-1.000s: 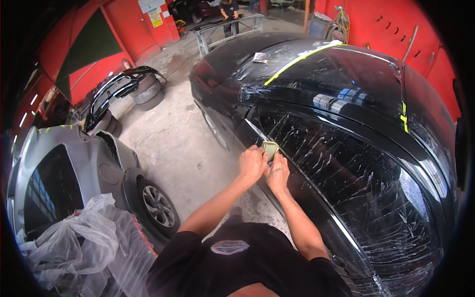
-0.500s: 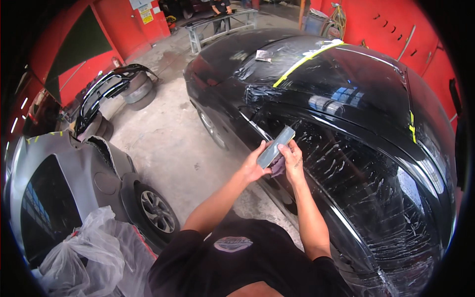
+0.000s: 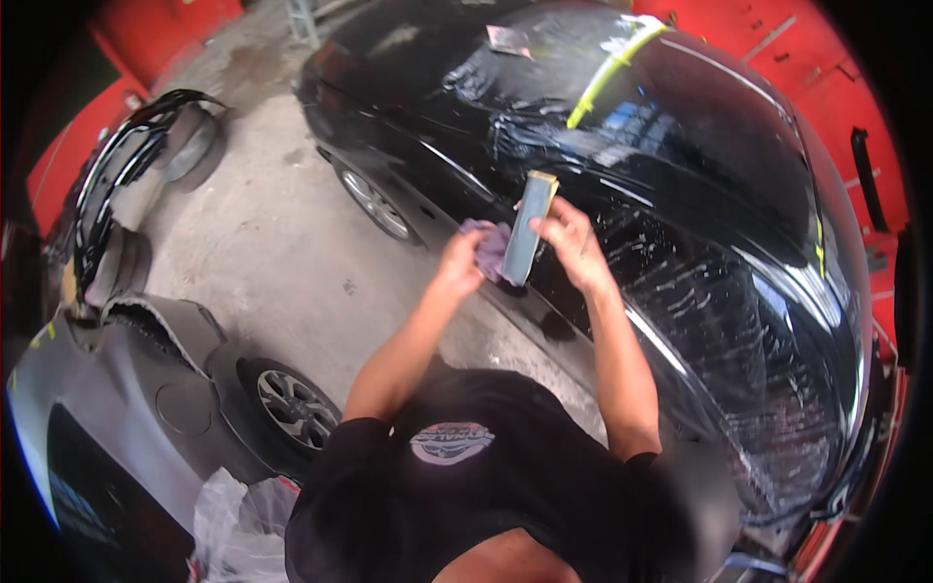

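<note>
In my right hand [image 3: 575, 245] is a long sanding block [image 3: 530, 228], held nearly upright, with a flat grey face and a yellowish edge. The thumb lies across its face, and the other fingers go behind it. My left hand [image 3: 460, 264] is closed on a crumpled purple cloth [image 3: 492, 249] just left of the block. Both hands are in front of my chest, above the near side of a black car [image 3: 418, 155]. Part of the cloth is hidden behind the block.
Wet-looking plastic film [image 3: 739, 379] covers the car's side windows, and yellow tape [image 3: 612, 73] crosses its front. Left stands a grey car [image 3: 175, 340] with clear plastic [image 3: 243, 525] beside it. A black bumper [image 3: 117, 160] rests on tyres [image 3: 190, 146] across the concrete floor [image 3: 282, 223].
The block has tilted more upright and is now in my right hand alone. My left hand has come off it and moved left with the purple cloth. The view has shifted.
</note>
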{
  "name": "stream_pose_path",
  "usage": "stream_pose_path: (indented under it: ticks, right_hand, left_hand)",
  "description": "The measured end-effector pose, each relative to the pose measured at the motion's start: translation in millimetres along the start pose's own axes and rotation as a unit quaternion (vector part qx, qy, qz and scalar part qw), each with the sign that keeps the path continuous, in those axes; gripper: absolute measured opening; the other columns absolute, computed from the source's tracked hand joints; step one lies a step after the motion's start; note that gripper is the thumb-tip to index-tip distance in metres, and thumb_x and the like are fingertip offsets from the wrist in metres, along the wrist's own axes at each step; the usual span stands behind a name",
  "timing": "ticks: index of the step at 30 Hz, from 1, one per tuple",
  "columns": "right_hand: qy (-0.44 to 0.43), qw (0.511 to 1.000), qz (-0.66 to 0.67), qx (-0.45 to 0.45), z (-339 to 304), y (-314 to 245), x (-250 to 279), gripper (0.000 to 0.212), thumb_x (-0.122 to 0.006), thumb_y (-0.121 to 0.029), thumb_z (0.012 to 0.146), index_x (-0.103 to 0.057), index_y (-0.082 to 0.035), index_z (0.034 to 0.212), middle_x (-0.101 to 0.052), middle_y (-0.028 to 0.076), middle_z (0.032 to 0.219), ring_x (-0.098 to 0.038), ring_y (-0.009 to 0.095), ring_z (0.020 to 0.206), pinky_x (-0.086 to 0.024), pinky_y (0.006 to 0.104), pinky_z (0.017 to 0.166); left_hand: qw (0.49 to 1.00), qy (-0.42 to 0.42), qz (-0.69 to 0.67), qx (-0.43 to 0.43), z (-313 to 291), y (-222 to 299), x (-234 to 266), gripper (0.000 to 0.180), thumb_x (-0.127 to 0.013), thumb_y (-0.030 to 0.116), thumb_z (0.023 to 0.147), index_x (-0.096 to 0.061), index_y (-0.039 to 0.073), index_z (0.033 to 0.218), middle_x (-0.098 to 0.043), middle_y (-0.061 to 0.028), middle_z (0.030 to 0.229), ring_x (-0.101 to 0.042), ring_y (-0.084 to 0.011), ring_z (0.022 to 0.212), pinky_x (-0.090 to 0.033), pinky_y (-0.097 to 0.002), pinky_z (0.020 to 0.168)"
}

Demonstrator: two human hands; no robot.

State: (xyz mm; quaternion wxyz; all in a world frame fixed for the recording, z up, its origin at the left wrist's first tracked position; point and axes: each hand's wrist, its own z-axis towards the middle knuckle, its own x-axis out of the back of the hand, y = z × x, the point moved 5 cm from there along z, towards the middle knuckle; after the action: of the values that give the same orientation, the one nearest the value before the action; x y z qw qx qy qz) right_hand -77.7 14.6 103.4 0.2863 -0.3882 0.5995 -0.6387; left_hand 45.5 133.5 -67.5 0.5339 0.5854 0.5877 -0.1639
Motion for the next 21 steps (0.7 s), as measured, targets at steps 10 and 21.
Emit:
stream_pose_path:
  ticks: [10, 21]
  right_hand:
    - [0.19, 0.673, -0.695, 0.167, 21.2, -107.6, 70.1, 0.087, -0.08, -0.013, 0.089, -0.045, -0.004, 0.168, -0.067, 0.016, 0.123, -0.064, 0.038, 0.107, -0.053, 0.0499, 0.091]
    - [0.076, 0.513, -0.827, 0.218, 57.7, -76.9, 110.5, 0.085, -0.076, -0.015, 0.089, -0.046, -0.007, 0.168, -0.06, 0.02, 0.136, -0.062, 0.036, 0.114, -0.051, 0.0491, 0.098]
  left_hand:
    - [0.871, -0.042, 0.289, -0.396, 75.7, 86.9, -140.9, 0.046, -0.076, 0.007, 0.101, -0.06, 0.002, 0.144, -0.07, -0.0167, 0.131, -0.07, -0.0289, 0.12, -0.056, -0.0385, 0.108]
    - [0.554, 0.012, 0.617, -0.559, 169.1, 118.3, -113.1, 0.052, -0.076, 0.007, 0.09, -0.072, 0.016, 0.14, -0.056, -0.0235, 0.15, -0.049, -0.0455, 0.146, -0.035, -0.0699, 0.123]
